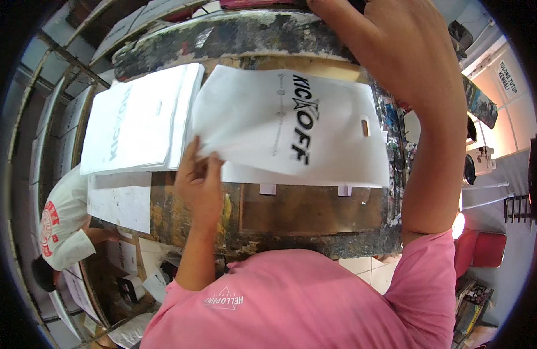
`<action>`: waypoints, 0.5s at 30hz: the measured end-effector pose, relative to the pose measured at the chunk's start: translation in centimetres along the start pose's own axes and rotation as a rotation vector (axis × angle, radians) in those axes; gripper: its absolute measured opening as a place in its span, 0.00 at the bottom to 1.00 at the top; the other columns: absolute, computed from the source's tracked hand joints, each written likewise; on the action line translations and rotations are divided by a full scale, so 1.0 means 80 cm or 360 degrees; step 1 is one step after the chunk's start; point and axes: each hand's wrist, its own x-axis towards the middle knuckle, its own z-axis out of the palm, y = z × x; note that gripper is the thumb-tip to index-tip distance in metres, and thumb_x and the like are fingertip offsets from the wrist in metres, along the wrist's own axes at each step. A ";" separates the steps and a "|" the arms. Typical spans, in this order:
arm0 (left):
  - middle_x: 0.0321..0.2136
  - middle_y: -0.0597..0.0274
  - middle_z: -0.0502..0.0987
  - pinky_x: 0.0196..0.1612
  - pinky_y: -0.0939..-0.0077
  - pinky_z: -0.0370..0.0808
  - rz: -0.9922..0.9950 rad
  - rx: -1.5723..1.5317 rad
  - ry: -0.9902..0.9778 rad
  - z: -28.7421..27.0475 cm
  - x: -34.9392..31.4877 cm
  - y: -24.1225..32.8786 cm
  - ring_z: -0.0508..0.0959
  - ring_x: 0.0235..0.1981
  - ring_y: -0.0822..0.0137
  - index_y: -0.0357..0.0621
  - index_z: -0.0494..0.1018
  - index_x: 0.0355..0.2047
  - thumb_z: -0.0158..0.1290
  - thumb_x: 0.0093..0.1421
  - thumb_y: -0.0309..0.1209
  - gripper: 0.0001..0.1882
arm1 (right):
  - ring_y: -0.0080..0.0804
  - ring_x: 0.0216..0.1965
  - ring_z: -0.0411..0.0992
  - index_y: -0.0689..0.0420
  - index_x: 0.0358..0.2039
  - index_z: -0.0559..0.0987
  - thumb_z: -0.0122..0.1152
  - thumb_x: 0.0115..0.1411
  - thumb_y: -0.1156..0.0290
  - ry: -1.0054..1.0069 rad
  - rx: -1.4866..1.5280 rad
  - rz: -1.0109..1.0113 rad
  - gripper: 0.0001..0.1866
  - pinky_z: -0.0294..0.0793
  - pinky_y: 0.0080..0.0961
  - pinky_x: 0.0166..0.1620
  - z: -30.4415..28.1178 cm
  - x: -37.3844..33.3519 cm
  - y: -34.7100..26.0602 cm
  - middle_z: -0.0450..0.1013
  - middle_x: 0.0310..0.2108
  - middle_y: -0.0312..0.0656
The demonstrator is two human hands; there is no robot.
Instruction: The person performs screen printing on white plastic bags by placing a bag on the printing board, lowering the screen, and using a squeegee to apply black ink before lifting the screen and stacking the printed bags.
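Note:
A white plastic bag (338, 128) with black printing and a punched handle hole lies across the middle of the stained wooden worktable (169, 215). My left hand (201, 183) pinches the bag's near left edge between thumb and fingers, and the film is slightly raised and creased there. To the left, touching or nearly touching the bag, is a stack of similar printed white bags (143, 125). My right hand (396, 46) is raised over the table's far right side. Its fingers run past the top of the picture, so what they hold or touch is hidden.
A dark, paint-crusted bar (233, 43) spans the table's far side. Two small white tabs (268, 189) show under the bag's near edge. A white sheet (120, 200) lies below the stack. At left, a person in a light shirt (70, 215) bends beside metal racks (50, 134).

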 end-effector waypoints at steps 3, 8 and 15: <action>0.46 0.52 0.80 0.38 0.80 0.79 0.0022 0.0086 0.0028 -0.059 0.028 0.026 0.80 0.36 0.74 0.34 0.71 0.61 0.60 0.63 0.24 0.26 | 0.36 0.17 0.65 0.61 0.17 0.74 0.49 0.59 0.55 0.0191 -0.0193 -0.0117 0.23 0.70 0.38 0.29 -0.009 -0.006 -0.008 0.66 0.12 0.42; 0.46 0.56 0.79 0.37 0.81 0.79 0.0035 0.0133 0.0064 -0.221 0.114 -0.004 0.80 0.37 0.74 0.29 0.68 0.62 0.59 0.60 0.22 0.29 | 0.40 0.23 0.68 0.63 0.20 0.76 0.51 0.58 0.57 0.0313 -0.0279 -0.0020 0.21 0.71 0.38 0.37 -0.001 -0.020 -0.035 0.69 0.17 0.47; 0.41 0.68 0.78 0.25 0.92 0.65 -0.0207 0.0189 -0.0060 -0.427 0.247 -0.066 0.71 0.26 0.84 0.38 0.67 0.65 0.52 0.56 0.19 0.34 | 0.36 0.19 0.71 0.65 0.21 0.77 0.52 0.59 0.60 0.0297 -0.0294 -0.0184 0.20 0.72 0.37 0.30 -0.022 -0.061 -0.040 0.73 0.17 0.47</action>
